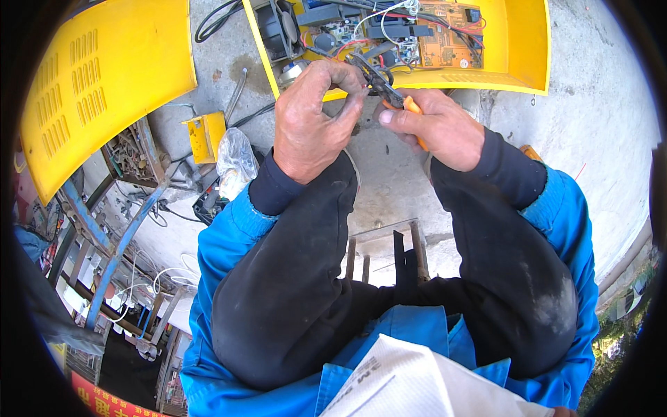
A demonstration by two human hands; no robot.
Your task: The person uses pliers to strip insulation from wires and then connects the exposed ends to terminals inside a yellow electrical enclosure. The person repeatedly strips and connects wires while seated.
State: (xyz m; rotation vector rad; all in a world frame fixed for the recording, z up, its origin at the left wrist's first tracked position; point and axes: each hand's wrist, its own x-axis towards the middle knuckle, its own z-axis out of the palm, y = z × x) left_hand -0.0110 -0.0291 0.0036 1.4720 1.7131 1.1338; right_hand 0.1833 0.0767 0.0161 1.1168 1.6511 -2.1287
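Observation:
My right hand (437, 125) grips a pair of pliers (384, 86) with orange handles and a dark metal head. The pliers tilt up and to the left, their jaws close beside the fingertips of my left hand (315, 117). Thumb and forefinger of that left hand pinch a thin wire (365, 86) with a bit of red showing; most of it is hidden by the fingers. Just beyond both hands lies an open yellow metal housing (521, 47). Inside it are an orange-brown circuit board (445, 44), a black fan (273, 31) and several loose wires.
A yellow vented cover panel (114, 78) stands at the left. Below it are a blue-painted metal frame (125, 240), a box of small metal parts (133, 154), a yellow bracket (205, 138) and a clear plastic bag (235, 154). Black cables (221, 21) lie on the concrete floor (589, 120).

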